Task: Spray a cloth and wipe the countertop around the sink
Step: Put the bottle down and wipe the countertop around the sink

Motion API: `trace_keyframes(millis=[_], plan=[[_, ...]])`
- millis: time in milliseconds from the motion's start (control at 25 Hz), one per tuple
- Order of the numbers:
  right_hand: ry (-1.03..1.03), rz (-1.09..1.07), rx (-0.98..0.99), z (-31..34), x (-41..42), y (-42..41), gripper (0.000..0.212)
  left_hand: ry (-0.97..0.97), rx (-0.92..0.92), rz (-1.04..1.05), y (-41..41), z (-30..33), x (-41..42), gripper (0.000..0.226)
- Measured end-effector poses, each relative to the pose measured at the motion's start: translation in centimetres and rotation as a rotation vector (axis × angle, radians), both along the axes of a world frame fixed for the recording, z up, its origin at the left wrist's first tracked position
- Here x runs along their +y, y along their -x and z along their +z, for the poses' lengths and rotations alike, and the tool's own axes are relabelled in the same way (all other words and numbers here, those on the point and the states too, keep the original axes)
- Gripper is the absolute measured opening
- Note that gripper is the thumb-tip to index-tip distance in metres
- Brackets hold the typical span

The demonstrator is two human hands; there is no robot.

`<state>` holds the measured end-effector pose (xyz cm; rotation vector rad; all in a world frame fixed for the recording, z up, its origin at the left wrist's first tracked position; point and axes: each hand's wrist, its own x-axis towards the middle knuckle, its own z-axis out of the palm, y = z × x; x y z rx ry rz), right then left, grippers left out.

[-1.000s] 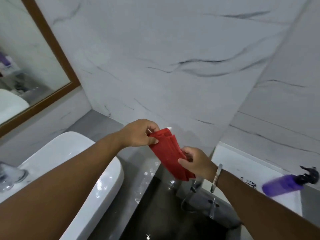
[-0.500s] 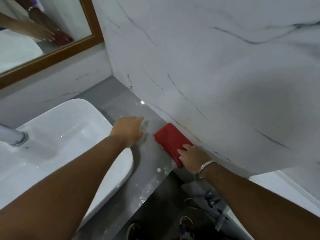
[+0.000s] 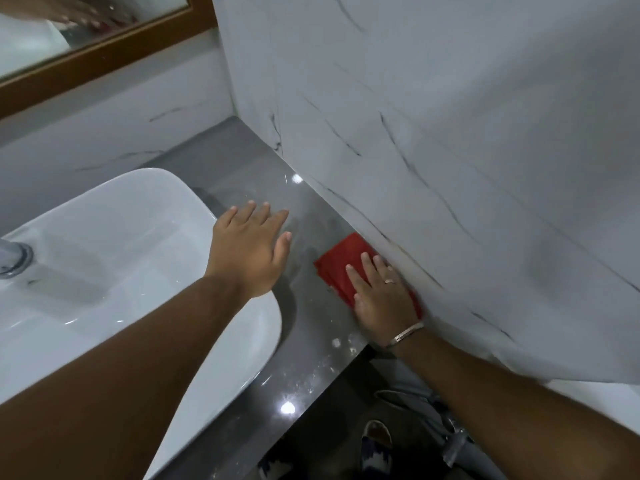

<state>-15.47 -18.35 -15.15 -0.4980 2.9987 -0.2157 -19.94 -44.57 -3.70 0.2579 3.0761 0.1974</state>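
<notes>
From my head camera, my right hand (image 3: 381, 292) lay flat with fingers spread, pressing the folded red cloth (image 3: 341, 268) onto the gray countertop (image 3: 311, 344) against the marble wall (image 3: 450, 168). The cloth's long axis ran toward 11 o'clock along the wall. My left hand (image 3: 249, 251) hovered open and empty at 9 o'clock from the cloth, above the sink (image 3: 114, 271) rim, so the right hand was the one to wipe.

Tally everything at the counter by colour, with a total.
Red: 1, the folded cloth flat under the right hand
White: 1, the sink by the left hand
Grey: 1, the countertop
Silver: 1, the faucet
Brown: 1, the mirror frame
Total: 5
</notes>
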Motion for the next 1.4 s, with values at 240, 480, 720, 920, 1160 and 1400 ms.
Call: trace_keyframes(millis=[240, 480, 720, 920, 1160, 1400], plan=[[0.002, 0.488, -0.006, -2.4, -0.4, -6.3, 0.07, 0.019, -0.034, 0.015, -0.1, 0.5, 0.2, 0.065], [-0.034, -0.037, -0.006, 0.1, -0.3, 1.5, 0.065, 0.036, -0.032, 0.005, 0.1, 0.2, 0.1, 0.065], [0.052, 0.509, -0.092, -1.2, -1.3, -10.8, 0.066, 0.046, -0.048, 0.007, 0.0, 0.8, 0.2, 0.068], [-0.028, 0.184, -0.04, 0.2, -0.5, -1.8, 0.064, 0.043, -0.048, 0.007, -0.1, 0.8, 0.3, 0.07], [0.02, 0.301, -0.085, -1.0, -3.4, -5.4, 0.079, 0.034, -0.053, 0.012, -0.1, 0.8, 0.2, 0.071], [-0.093, 0.049, -0.073, 0.4, -0.6, 2.0, 0.072, 0.036, -0.054, 0.004, 0.1, 0.0, 0.0, 0.069]])
